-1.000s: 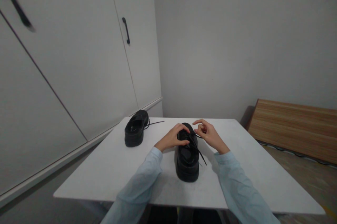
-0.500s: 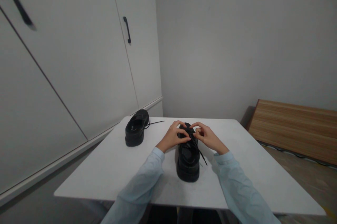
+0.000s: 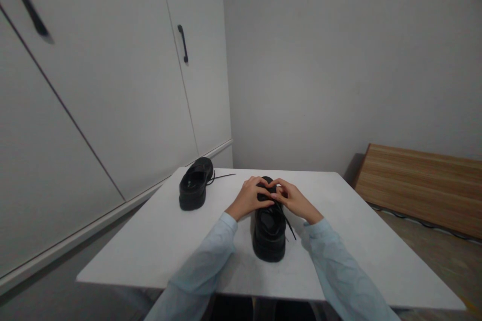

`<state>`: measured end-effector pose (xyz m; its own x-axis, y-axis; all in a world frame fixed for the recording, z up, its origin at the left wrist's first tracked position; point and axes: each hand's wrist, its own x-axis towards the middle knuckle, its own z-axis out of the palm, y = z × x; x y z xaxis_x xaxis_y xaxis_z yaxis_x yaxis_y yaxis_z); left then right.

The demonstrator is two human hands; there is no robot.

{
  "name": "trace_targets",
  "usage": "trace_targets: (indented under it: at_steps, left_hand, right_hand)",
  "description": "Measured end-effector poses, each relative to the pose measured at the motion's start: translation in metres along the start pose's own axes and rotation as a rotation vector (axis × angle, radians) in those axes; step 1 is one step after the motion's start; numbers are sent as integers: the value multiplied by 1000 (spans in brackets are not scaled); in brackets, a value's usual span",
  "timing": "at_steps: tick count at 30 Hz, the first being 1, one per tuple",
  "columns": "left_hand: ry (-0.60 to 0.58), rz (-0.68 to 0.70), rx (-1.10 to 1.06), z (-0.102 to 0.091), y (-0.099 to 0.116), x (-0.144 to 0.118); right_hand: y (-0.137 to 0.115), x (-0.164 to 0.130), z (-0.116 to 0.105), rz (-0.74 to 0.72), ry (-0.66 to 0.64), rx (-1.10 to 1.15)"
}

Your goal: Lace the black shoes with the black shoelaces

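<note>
Fingertips of both hands meet over the laces (image 3: 280, 210) of the near black shoe (image 3: 268, 228) at mid-table: left hand (image 3: 250, 197) and right hand (image 3: 289, 197) each pinching lace, apparently. No finished bow shows, and one lace end trails right — tying looks only begun. The far shoe (image 3: 195, 189) lies unlaced on the white table (image 3: 158, 240). The exact grip is hidden behind the knuckles.

No legible text or labels.
</note>
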<state>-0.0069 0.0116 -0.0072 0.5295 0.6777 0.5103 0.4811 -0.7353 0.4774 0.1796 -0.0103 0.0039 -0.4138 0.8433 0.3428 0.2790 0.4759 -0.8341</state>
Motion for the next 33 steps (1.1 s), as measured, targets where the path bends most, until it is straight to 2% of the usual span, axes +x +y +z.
trace_targets:
  at_steps: [7,20,22,26,33]
  left_hand:
    - [46,-24,-82,3,6,1]
    - [68,48,-181,-1,8,0]
    - [73,64,-187,1,6,0]
    - [90,94,-177,2,3,0]
    - [115,137,-124,3,5,-1]
  right_hand:
    - [1,2,-1,40,31,-40]
    - [6,5,-10,-27,99,-149]
    - [6,3,-14,-18,24,-147]
    - [11,3,-21,28,-213,-124]
    - [22,8,-26,31,-260,-233]
